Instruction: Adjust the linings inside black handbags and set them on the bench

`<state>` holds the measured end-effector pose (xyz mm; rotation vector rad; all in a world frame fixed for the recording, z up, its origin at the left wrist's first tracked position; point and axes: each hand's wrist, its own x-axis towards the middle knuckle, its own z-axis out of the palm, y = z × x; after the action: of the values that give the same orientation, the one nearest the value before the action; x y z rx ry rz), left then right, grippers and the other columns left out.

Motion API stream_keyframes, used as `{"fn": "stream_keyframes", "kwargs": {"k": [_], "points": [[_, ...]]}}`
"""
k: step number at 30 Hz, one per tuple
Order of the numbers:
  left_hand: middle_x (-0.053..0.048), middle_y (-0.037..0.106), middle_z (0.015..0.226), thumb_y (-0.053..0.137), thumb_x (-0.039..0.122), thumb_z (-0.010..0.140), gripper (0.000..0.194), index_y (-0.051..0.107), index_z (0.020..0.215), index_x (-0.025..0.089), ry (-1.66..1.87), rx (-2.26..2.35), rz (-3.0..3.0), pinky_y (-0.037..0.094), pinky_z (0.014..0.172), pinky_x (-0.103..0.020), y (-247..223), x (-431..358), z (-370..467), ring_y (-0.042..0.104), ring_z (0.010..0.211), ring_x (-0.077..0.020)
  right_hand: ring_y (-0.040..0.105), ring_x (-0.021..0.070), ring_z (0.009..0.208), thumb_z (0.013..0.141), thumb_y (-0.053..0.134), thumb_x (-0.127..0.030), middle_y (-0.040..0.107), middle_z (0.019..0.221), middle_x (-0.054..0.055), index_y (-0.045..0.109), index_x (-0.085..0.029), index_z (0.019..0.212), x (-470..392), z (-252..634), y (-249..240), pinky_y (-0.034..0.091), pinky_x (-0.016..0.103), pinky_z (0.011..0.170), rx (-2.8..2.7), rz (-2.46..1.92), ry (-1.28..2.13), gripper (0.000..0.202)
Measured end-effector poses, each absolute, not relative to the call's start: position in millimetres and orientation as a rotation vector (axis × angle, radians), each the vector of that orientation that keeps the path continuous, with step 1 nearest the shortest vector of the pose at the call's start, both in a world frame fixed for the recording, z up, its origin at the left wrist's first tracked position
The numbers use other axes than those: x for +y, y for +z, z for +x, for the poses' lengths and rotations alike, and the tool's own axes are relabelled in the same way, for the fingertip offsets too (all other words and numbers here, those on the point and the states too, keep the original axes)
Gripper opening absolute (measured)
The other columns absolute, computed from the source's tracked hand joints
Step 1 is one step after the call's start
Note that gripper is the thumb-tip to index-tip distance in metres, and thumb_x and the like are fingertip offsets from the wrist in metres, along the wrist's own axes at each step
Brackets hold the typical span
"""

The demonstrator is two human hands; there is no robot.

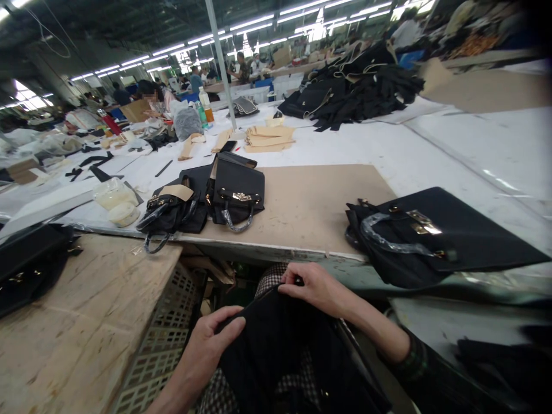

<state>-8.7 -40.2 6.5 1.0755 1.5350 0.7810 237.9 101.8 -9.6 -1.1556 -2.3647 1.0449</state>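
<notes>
Across my lap lies a black bag [263,345], dark and limp, with much of its lower part lost in shadow. My left hand [211,339] grips its left edge between thumb and fingers. At the top edge my right hand [313,287] pinches the material, fingertips curled together. On the table in front stand two finished-looking black handbags: one handbag [239,184] with a gold clasp and plastic-wrapped handle, and beside it a smaller handbag [168,207] with a tan piece on it. To the right lies a larger black handbag [452,230], its handle also wrapped.
A brown board [319,201] covers part of the white table [466,149]. At left, a wooden tabletop [81,322] carries another black bag [30,264], above a plastic crate [159,328]. Farther back are tan pieces [269,138], a black heap [353,92], bottles [206,106] and people.
</notes>
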Motion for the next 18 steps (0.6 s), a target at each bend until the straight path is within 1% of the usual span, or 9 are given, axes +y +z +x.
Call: {"fn": "stream_keyframes", "kwargs": {"k": [3,8,11,15,17,18], "points": [[-0.004,0.074,0.105,0.064,0.044,0.089,0.038,0.071,0.119,0.022,0.766,1.469,1.062,0.052,0.086,-0.03,7.4,-39.9,-8.8,0.067,0.101,-0.0245,0.062,0.0185,0.076,0.086,0.065,-0.037,0.071,0.081,-0.001,0.06,-0.022,0.077,102.5,236.4,-9.5,0.041,0.027,0.068,-2.363,-1.15,1.059,0.018],[-0.004,0.073,0.109,0.061,0.043,0.091,0.039,0.068,0.124,0.023,0.77,1.381,1.07,0.051,0.089,-0.03,7.0,-39.6,-6.8,0.066,0.103,-0.0244,0.066,0.0189,0.089,0.088,0.062,-0.026,0.074,0.103,0.0,0.051,-0.021,0.073,102.2,232.9,-2.6,0.042,0.027,0.074,-2.316,-0.964,1.212,0.019],[-0.005,0.073,0.109,0.061,0.044,0.09,0.04,0.068,0.123,0.021,0.77,1.383,1.063,0.052,0.088,-0.03,5.9,-40.0,-7.3,0.066,0.103,-0.0246,0.065,0.0171,0.086,0.086,0.062,-0.023,0.074,0.097,-0.001,0.049,-0.02,0.071,104.3,232.0,-1.7,0.042,0.025,0.072,-2.286,-0.897,1.29,0.02],[-0.006,0.073,0.109,0.061,0.048,0.089,0.043,0.069,0.121,0.02,0.723,1.347,1.113,0.052,0.089,-0.032,4.8,-40.3,-15.4,0.065,0.103,-0.0257,0.059,0.0134,0.071,0.082,0.063,-0.022,0.069,0.081,-0.003,0.054,-0.019,0.071,107.2,232.6,-3.6,0.039,0.023,0.063,-2.324,-0.929,1.238,0.015],[-0.003,0.073,0.104,0.062,0.052,0.087,0.041,0.072,0.115,0.023,0.624,1.337,1.187,0.052,0.09,-0.034,5.3,-35.7,-17.8,0.066,0.102,-0.0267,0.059,0.0131,0.07,0.08,0.064,-0.021,0.069,0.08,-0.004,0.06,-0.02,0.082,103.0,234.0,-1.9,0.04,0.022,0.061,-2.339,-0.969,1.239,0.005],[-0.001,0.074,0.102,0.064,0.054,0.084,0.039,0.073,0.11,0.026,0.55,1.366,1.226,0.053,0.089,-0.036,5.6,-30.2,-16.9,0.066,0.101,-0.0271,0.061,0.0134,0.073,0.078,0.065,-0.02,0.07,0.084,-0.004,0.063,-0.021,0.091,99.7,234.7,-0.4,0.042,0.022,0.061,-2.344,-0.977,1.259,0.013]]}}
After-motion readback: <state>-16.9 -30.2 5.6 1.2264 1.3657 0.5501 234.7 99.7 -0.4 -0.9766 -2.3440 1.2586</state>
